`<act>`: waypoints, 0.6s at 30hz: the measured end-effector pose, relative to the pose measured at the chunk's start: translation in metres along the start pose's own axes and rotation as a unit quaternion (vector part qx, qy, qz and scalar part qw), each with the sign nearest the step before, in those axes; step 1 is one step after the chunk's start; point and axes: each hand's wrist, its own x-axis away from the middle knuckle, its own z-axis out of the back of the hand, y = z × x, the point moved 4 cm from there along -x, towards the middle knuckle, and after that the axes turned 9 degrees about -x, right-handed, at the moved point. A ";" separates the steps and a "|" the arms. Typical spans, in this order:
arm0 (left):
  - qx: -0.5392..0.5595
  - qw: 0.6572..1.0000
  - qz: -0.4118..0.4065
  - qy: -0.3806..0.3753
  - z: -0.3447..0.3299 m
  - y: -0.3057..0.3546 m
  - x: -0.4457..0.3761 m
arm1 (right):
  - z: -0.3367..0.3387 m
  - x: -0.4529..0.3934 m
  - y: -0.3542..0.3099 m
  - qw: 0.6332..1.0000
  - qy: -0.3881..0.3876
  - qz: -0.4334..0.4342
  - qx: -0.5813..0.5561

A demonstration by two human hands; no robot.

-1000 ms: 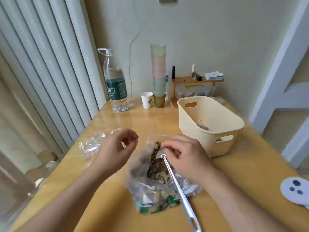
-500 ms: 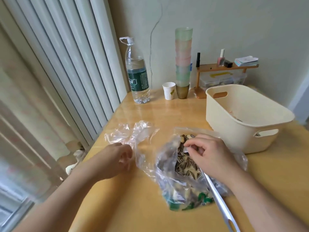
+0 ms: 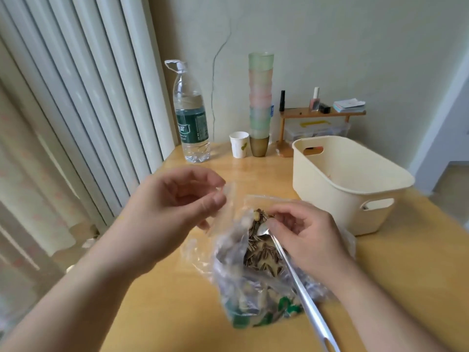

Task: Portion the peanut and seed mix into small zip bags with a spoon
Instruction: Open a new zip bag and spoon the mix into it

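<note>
Fingers point(image 3: 215, 196) of the left hand point(image 3: 167, 214) pinch a small clear zip bag point(image 3: 223, 212), raised above the surface point(image 3: 165, 313). The right hand point(image 3: 302, 240) grips the spoon point(image 3: 291, 270), its bowl in the seed mix inside the large bag point(image 3: 256, 283). That small bag looks empty, so its filling seems not yet begun; the cream basket point(image 3: 350, 184) stands just beyond.

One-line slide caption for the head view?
Left hand pinches a small clear bag; right hand holds spoon in seed mix.
</note>
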 end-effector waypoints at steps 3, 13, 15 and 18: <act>0.199 0.974 0.055 -0.094 -0.050 -0.021 -0.024 | -0.003 0.000 -0.005 0.969 -0.042 -0.107 -0.220; 0.275 0.946 0.158 -0.062 -0.083 -0.085 -0.045 | 0.016 -0.008 -0.001 0.950 0.122 -0.143 -0.249; 0.324 0.927 0.174 -0.070 -0.086 -0.085 -0.039 | 0.012 -0.008 -0.001 0.953 0.117 -0.143 -0.240; 0.368 0.906 0.193 -0.080 -0.088 -0.083 -0.033 | 0.009 -0.006 0.001 0.949 0.114 -0.146 -0.255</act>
